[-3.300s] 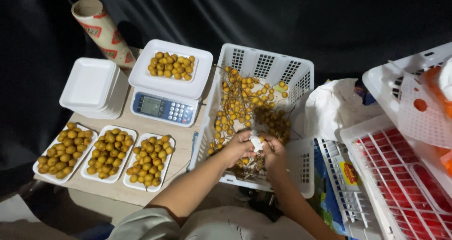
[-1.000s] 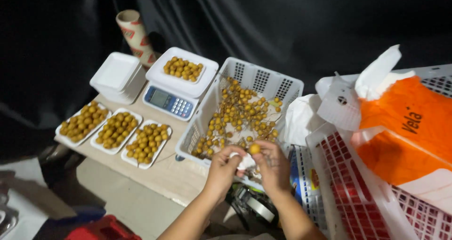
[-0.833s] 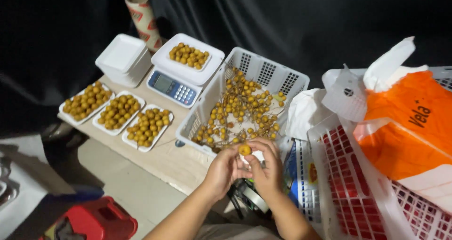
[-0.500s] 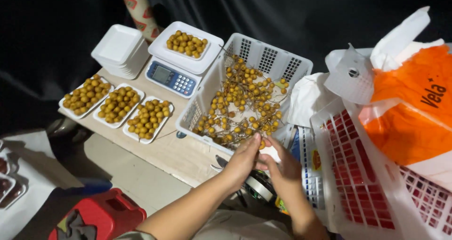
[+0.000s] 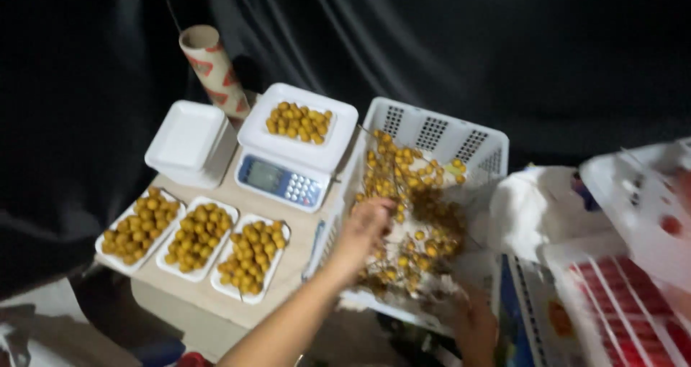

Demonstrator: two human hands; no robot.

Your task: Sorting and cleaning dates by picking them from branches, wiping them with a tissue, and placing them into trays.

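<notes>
Left hand (image 5: 367, 227) is seen reaching over the near-left rim of the white slotted basket (image 5: 432, 133), fingers loosely curled and slightly apart above the heap of small yellow fruit on stems (image 5: 414, 216). Fruit lies directly under and just beyond the fingertips; whether a piece is pinched cannot be told, as the hand is blurred. Right hand (image 5: 475, 324) is seen low at the basket's near edge, dim and smeared; finger state cannot be told.

To the left of the basket, a digital scale (image 5: 284, 173) is set on the brown tabletop (image 5: 216, 295), with a white tray of fruit (image 5: 301, 122) on its platform. Three filled foam trays (image 5: 193, 241) are laid in a row near the table's front edge. A stack of empty foam trays (image 5: 188, 140) and a cardboard tube (image 5: 212, 68) stand behind. Red-and-white crates (image 5: 626, 302) are seen at right.
</notes>
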